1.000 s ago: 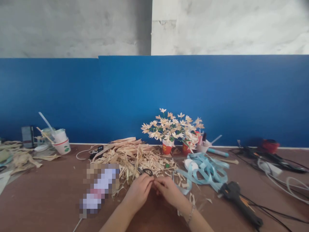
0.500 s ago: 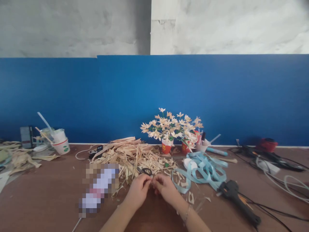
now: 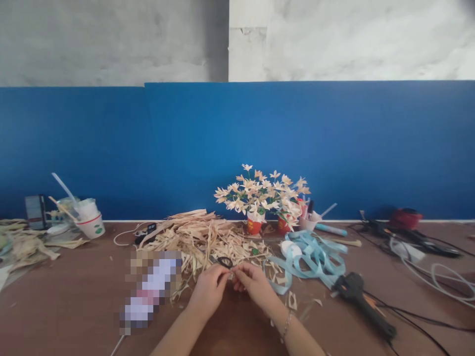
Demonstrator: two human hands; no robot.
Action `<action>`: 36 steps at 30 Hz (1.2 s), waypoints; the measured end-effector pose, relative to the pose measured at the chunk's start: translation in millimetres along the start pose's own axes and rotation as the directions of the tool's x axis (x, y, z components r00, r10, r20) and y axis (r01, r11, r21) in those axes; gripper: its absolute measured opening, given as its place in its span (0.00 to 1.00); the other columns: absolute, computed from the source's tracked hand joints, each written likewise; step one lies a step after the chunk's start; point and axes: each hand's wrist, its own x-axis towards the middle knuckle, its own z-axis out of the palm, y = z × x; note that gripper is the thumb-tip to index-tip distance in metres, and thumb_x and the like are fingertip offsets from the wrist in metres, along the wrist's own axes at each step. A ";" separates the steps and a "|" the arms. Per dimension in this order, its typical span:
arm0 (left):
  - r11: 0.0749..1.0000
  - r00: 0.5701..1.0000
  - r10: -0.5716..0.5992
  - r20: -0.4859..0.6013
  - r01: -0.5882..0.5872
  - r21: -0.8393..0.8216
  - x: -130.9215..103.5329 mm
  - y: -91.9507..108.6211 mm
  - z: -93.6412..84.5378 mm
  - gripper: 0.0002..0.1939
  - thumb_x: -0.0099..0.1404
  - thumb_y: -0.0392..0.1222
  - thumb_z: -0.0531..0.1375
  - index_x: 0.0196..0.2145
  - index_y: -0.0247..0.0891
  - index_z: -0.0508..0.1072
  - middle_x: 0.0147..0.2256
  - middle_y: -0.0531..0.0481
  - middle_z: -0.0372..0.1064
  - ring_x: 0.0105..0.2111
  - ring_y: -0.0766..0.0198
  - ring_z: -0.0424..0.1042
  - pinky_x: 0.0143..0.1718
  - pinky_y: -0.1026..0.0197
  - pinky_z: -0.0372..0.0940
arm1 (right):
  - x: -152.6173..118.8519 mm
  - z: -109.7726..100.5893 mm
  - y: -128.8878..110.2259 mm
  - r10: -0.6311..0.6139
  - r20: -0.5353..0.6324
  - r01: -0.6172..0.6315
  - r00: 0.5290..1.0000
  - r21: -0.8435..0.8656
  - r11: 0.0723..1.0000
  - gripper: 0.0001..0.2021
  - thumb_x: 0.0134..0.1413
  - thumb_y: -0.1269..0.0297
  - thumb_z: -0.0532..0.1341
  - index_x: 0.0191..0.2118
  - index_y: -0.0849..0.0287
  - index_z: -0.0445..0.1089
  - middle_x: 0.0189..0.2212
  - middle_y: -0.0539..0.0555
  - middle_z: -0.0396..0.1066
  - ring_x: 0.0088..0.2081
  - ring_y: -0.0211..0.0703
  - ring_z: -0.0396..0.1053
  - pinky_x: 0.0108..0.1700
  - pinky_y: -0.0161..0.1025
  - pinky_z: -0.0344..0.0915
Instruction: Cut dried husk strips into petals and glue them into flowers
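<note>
My left hand [image 3: 213,288] and my right hand [image 3: 252,283] meet at the fingertips above the front of the table. Both are pinched closed, and whatever lies between the fingers is too small to make out. Just beyond them is a heap of dry, pale husk strips [image 3: 193,232], with the black handle of what looks like scissors [image 3: 224,262] at its near edge. Behind the heap, pale handmade flowers [image 3: 256,190] on green stems stand in a red cup [image 3: 254,226], and a second red cup [image 3: 284,225] is beside it.
Light blue ribbon [image 3: 315,257] lies in loops to the right, near a black glue gun [image 3: 365,304] with its cord. Cables [image 3: 434,277] run along the right side. A white cup [image 3: 91,225] with sticks stands at left; a blurred-out device [image 3: 152,291] lies left of my hands.
The view has shifted slightly, so the table's things sit a little further left. My hands stay together at the fingertips, and the right fingers have moved slightly over the left ones.
</note>
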 end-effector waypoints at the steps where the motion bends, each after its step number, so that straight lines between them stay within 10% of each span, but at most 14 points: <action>1: 1.000 1.000 0.002 -0.004 -0.002 0.010 -0.1 -0.1 -0.1 0.10 0.62 0.36 0.51 0.29 0.39 0.72 0.29 0.49 0.71 0.31 0.63 0.69 0.34 0.63 0.61 | 0.1 -1.1 -0.2 -0.009 -0.008 0.009 1.000 -0.002 1.000 0.15 0.43 0.53 0.60 0.30 0.62 0.68 0.19 0.48 0.67 0.20 0.36 0.65 0.24 0.33 0.60; 14: 1.000 1.000 -0.014 -0.009 0.013 -0.027 0.4 6.8 -2.1 0.09 0.62 0.37 0.50 0.27 0.38 0.68 0.27 0.50 0.69 0.29 0.63 0.67 0.31 0.64 0.59 | -10.6 -5.6 -21.1 -0.335 0.041 0.318 0.941 -0.442 0.839 0.08 0.45 0.72 0.58 0.31 0.60 0.75 0.23 0.50 0.66 0.26 0.37 0.62 0.30 0.33 0.59; 36: 1.000 0.996 -0.015 -0.087 0.013 -0.019 1.7 0.9 -4.8 0.09 0.61 0.38 0.51 0.28 0.38 0.69 0.26 0.49 0.69 0.27 0.63 0.68 0.29 0.63 0.63 | -5.8 -17.6 -19.8 -0.367 -0.036 0.290 0.930 -0.543 0.788 0.05 0.48 0.73 0.56 0.31 0.61 0.69 0.24 0.51 0.67 0.26 0.38 0.64 0.30 0.34 0.61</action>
